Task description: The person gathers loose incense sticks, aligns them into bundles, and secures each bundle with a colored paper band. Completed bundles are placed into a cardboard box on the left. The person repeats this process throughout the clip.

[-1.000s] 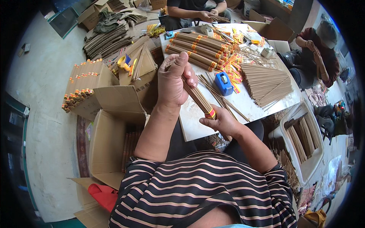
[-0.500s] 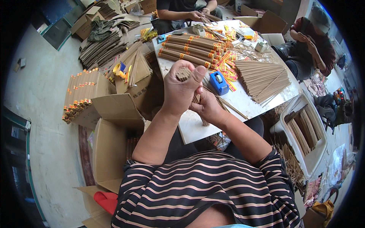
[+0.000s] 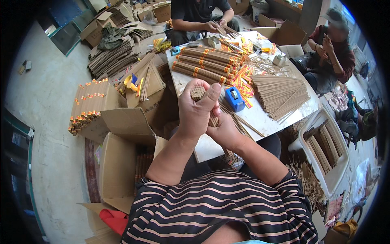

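In the head view, the blue tape dispenser (image 3: 235,100) stood on the white table (image 3: 264,120), and a bundle of thin brown sticks (image 3: 198,94) was held up in both hands, to the left of the dispenser and a little nearer the wearer. The left hand (image 3: 196,110) was wrapped tightly around the bundle's upper part, its thumb pressed across, and the round cluster of stick ends showed at the top of the fist. The right hand (image 3: 227,131), below the dispenser, was closed around the same bundle lower down, just beneath the left; its curled fingers were partly hidden. Where the bundle's lower end lay could not be told.

Loose sticks (image 3: 251,127) lay just on the wearer's side of the dispenser. Red and yellow paper strips (image 3: 243,83) were scattered right behind it, and finished rolls with red and yellow bands (image 3: 199,65) were piled beyond it to the left. To its right, a broad fan of sticks (image 3: 280,95) was spread out. Well to the right of the dispenser and nearer the wearer, a white tub (image 3: 343,162) held more sticks. Well to its left were an open cardboard box (image 3: 115,162), nearer the wearer, and a stack of banded rolls (image 3: 87,103). One co-worker (image 3: 199,16) sat far beyond the dispenser, handling sticks; another (image 3: 343,53) sat off to its right, both hands raised.
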The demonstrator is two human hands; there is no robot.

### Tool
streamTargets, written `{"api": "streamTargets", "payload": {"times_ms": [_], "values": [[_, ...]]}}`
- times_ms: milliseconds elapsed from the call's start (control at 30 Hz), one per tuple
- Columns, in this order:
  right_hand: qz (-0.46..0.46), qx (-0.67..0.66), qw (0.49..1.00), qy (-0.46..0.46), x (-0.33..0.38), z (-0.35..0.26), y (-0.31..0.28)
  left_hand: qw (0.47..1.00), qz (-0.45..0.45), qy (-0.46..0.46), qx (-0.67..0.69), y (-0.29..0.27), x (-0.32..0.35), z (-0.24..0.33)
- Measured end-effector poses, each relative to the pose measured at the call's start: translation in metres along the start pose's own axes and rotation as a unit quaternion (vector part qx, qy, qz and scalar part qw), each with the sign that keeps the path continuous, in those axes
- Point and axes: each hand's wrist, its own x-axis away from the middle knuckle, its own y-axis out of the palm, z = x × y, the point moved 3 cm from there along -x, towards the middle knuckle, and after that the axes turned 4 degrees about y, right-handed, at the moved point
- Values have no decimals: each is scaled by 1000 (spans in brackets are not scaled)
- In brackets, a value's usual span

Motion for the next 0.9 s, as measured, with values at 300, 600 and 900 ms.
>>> {"api": "streamTargets", "payload": {"times_ms": [300,600,900], "values": [[17,18,999,-27,-6,17,2,992,-30,-3,-121,-5,13,-12],[-12,-80,995,-52,-4,16,7,988,-40,21,-150,-4,17,-9],[-32,-109,987,-118,10,-7,14,988,-77,38,-131,-1,38,8]]}}
